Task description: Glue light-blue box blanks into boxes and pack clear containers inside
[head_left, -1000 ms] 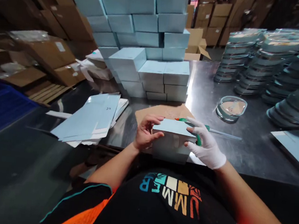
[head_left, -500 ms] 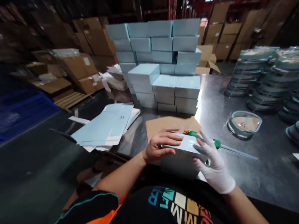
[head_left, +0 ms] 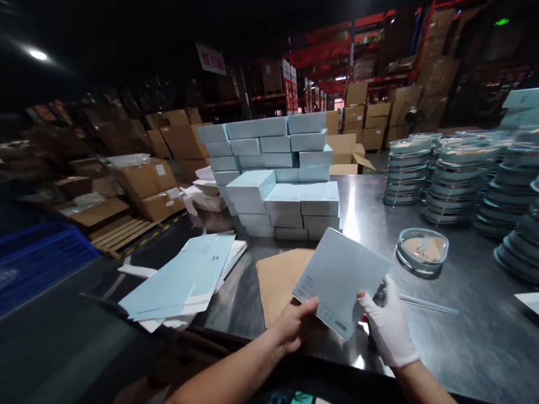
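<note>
Light blue box (head_left: pixel 337 289) held tilted above the near edge of the steel table (head_left: pixel 477 342), over a brown cardboard sheet (head_left: pixel 280 281). Bare left hand (head_left: pixel 295 325) pinches its lower left corner; white-gloved right hand (head_left: pixel 388 329) grips its right edge. Flat blue cartons (head_left: pixel 183 276) lie left; stacked blue boxes (head_left: pixel 277 177) stand far.

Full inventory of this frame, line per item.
held box: one, pale blue, raised between both hands
stacked boxes: many, pale blue, table's far left
flat box blanks: a pile, pale blue, table's left edge
cardboard sheet: one, brown, under the held box
lidded dish: one, clear, right of centre
dish stacks: several, grey, far right
table: one, metal
cartons: many, brown, floor left
left hand: bare
right hand: white glove
</note>
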Tool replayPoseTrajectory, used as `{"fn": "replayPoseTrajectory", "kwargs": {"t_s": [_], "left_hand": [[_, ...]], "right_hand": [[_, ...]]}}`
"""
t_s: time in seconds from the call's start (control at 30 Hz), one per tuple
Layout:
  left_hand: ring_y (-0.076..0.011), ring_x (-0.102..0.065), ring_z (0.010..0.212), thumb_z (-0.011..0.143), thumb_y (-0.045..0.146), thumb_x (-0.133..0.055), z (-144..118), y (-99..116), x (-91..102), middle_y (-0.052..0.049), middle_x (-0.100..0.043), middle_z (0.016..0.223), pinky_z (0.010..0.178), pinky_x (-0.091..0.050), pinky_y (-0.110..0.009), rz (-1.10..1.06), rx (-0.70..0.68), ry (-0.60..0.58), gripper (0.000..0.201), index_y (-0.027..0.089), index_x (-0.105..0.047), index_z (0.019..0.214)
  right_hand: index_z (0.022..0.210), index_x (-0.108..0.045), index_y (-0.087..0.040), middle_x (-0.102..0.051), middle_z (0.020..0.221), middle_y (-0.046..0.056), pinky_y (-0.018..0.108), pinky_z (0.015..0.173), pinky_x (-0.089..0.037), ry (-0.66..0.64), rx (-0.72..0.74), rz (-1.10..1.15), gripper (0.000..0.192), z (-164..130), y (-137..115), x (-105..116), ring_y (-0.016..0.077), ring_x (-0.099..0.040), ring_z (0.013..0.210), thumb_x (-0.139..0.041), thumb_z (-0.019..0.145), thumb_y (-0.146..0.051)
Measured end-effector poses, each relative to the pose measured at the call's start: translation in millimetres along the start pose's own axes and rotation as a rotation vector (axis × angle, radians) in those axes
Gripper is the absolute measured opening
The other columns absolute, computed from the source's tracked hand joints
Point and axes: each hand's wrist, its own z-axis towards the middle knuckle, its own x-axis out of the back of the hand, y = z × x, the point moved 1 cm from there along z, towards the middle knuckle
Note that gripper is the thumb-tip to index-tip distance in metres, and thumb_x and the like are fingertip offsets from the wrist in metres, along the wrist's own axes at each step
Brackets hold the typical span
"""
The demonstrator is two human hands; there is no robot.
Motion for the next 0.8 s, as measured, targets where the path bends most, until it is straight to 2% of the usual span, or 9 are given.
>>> {"fn": "replayPoseTrajectory", "kwargs": {"t_s": [0.07,0.17,0.3,0.37,0.4,0.47,0.6,0.7,0.8], "left_hand": [[-0.0353,-0.08,0.091,0.055,0.062,-0.104,10,19,-11.6,-0.011,-0.082,0.104,0.074,-0.067,-0.046,0.043,-0.057,0.04,0.073,0.023,-0.077,0.11],[-0.0332,-0.08,0.09,0.077,0.06,-0.093,44,78,-21.8,-0.009,-0.08,0.092,0.08,-0.068,-0.047,0.089,-0.164,0.106,0.046,0.023,-0.076,0.099],[-0.0237,-0.076,0.09,0.096,0.066,-0.078,102,178,-27.8,-0.009,-0.076,0.093,0.083,-0.068,-0.038,0.108,-0.321,0.215,0.049,0.018,-0.07,0.101],[-0.0206,-0.075,0.095,0.103,0.066,-0.07,121,215,-26.8,-0.012,-0.075,0.104,0.086,-0.068,-0.034,0.102,-0.367,0.275,0.051,0.016,-0.068,0.113],[-0.02,-0.075,0.097,0.104,0.065,-0.068,126,226,-24.5,-0.014,-0.074,0.11,0.086,-0.067,-0.033,0.102,-0.374,0.31,0.053,0.015,-0.066,0.12],[-0.0202,-0.076,0.097,0.105,0.063,-0.067,128,232,-15.1,-0.017,-0.072,0.115,0.087,-0.068,-0.032,0.12,-0.367,0.393,0.058,0.013,-0.06,0.133],[-0.0211,-0.08,0.094,0.106,0.049,-0.069,102,207,25.5,-0.016,-0.072,0.11,0.09,-0.068,-0.034,0.267,-0.373,0.56,0.046,0.014,-0.056,0.134],[-0.0235,-0.08,0.108,0.103,0.039,-0.074,64,206,74.3,-0.015,-0.074,0.116,0.099,-0.066,-0.037,0.486,-0.419,0.717,0.04,0.018,-0.055,0.132],[-0.034,-0.066,0.143,0.09,0.037,-0.083,17,233,131.8,-0.02,-0.069,0.142,0.116,-0.057,-0.05,0.799,-0.446,0.952,0.058,0.021,-0.053,0.137]], "right_hand": [[0.163,-0.045,-0.025,-0.065,0.159,0.021,0.055,0.11,-0.065,-0.111,-0.006,-0.026,0.099,-4,8,3,0.0369,-0.074,0.134,-0.084,0.08,-0.061],[0.157,-0.055,-0.022,-0.063,0.161,0.023,0.057,0.115,-0.062,-0.249,-0.021,-0.158,0.092,-11,28,9,0.0389,-0.073,0.136,-0.083,0.079,-0.062],[0.14,-0.071,-0.022,-0.078,0.138,0.02,0.059,0.11,-0.064,-0.386,-0.065,-0.311,0.071,-23,62,9,0.0381,-0.08,0.12,-0.08,0.077,-0.053],[0.136,-0.074,-0.023,-0.082,0.129,0.017,0.059,0.115,-0.061,-0.447,-0.085,-0.319,0.067,-28,77,5,0.0385,-0.08,0.122,-0.079,0.074,-0.048],[0.134,-0.074,-0.024,-0.082,0.13,0.017,0.058,0.118,-0.059,-0.473,-0.088,-0.304,0.065,-31,83,4,0.0385,-0.079,0.126,-0.079,0.073,-0.046],[0.131,-0.076,-0.028,-0.08,0.136,0.015,0.055,0.121,-0.057,-0.508,-0.086,-0.26,0.059,-34,91,2,0.0381,-0.076,0.133,-0.077,0.074,-0.044],[0.127,-0.078,-0.031,-0.079,0.139,0.013,0.055,0.122,-0.057,-0.524,-0.043,-0.303,0.05,-35,94,4,0.0385,-0.075,0.135,-0.073,0.079,-0.044],[0.129,-0.079,-0.025,-0.079,0.139,0.017,0.056,0.123,-0.056,-0.552,0.009,-0.401,0.052,-33,92,6,0.0385,-0.075,0.134,-0.071,0.081,-0.044],[0.126,-0.081,-0.022,-0.079,0.138,0.018,0.056,0.122,-0.056,-0.547,0.032,-0.437,0.05,-31,90,6,0.0376,-0.075,0.132,-0.069,0.082,-0.043]]}}
